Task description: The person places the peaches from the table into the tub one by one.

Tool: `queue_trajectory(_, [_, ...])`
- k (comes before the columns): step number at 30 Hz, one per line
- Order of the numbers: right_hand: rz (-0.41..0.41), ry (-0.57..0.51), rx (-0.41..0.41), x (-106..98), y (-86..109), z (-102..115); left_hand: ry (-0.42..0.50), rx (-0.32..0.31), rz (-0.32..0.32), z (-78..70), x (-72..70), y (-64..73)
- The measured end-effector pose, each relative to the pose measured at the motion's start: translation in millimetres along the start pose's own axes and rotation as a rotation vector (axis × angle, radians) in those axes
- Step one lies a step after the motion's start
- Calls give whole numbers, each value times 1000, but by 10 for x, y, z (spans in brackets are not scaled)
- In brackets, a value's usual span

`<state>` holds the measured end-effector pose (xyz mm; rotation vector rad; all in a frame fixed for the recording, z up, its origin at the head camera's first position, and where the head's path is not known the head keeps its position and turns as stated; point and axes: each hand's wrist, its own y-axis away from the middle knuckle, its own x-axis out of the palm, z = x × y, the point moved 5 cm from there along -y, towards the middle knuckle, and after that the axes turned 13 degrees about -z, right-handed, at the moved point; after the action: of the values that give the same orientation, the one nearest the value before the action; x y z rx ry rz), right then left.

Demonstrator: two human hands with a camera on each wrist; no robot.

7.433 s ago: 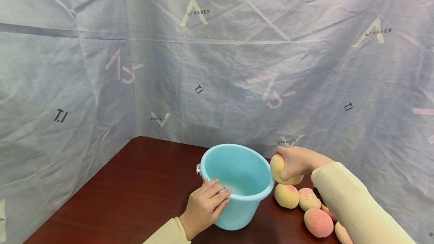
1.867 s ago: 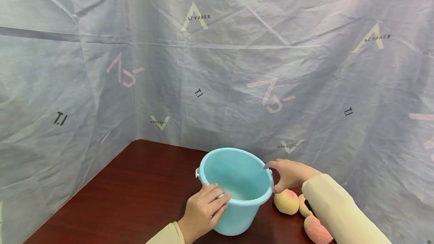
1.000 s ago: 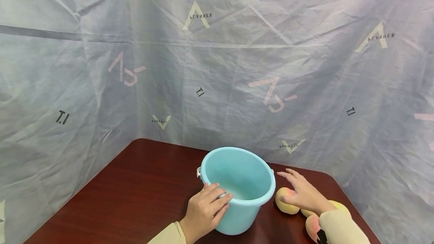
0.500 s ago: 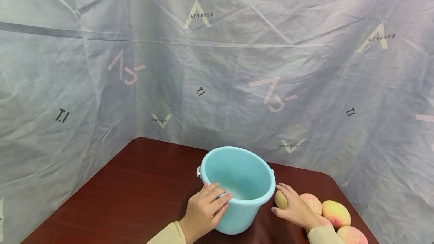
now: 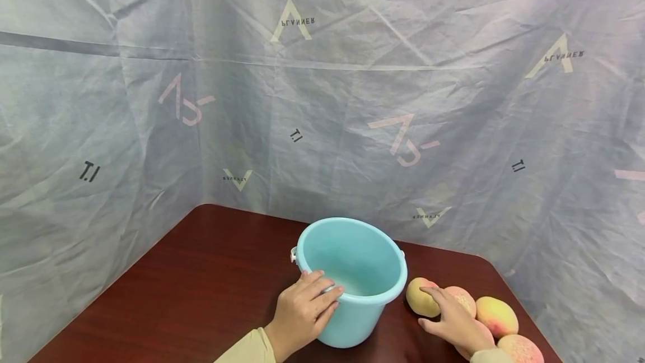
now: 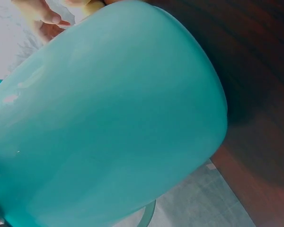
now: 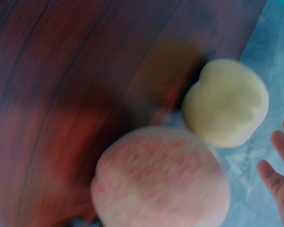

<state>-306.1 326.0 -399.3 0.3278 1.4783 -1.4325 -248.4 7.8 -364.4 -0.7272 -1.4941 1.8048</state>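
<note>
A light blue bucket [image 5: 353,318] stands upright on the table. My left hand [image 5: 304,308] grips its near rim, with fingers curled over the edge. To the right of the bucket my right hand [image 5: 453,319] hovers over a cluster of peaches, fingers spread and holding nothing. Its fingertips overlap the yellow-and-pink peach [image 5: 420,297] nearest the bucket. Around that hand lie a speckled pink peach [image 5: 462,297], a yellow peach with a red patch [image 5: 497,317] and others partly hidden by the hand. In the right wrist view, the fingers [image 7: 274,177] appear apart from a pale peach [image 7: 227,104].
The dark red-brown table [image 5: 201,273] extends left of the bucket and behind it. Grey printed cloth [image 5: 322,99] hangs close along the back and sides. A large speckled peach [image 5: 521,347] lies close to the table's right edge.
My right hand held a yellow peach beside the bucket at first, then was empty at its rim. Since then it has drawn back right and down over the peaches. The left hand stays put.
</note>
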Motion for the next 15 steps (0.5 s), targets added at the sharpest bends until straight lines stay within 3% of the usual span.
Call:
queue_trajectory(7, [79,93,76,-38,128,-239,1,7,-5,3,4,1])
queue_trajectory(15, [178,97,167,-108,277,-427,-3,3,-1,-6,-1,4])
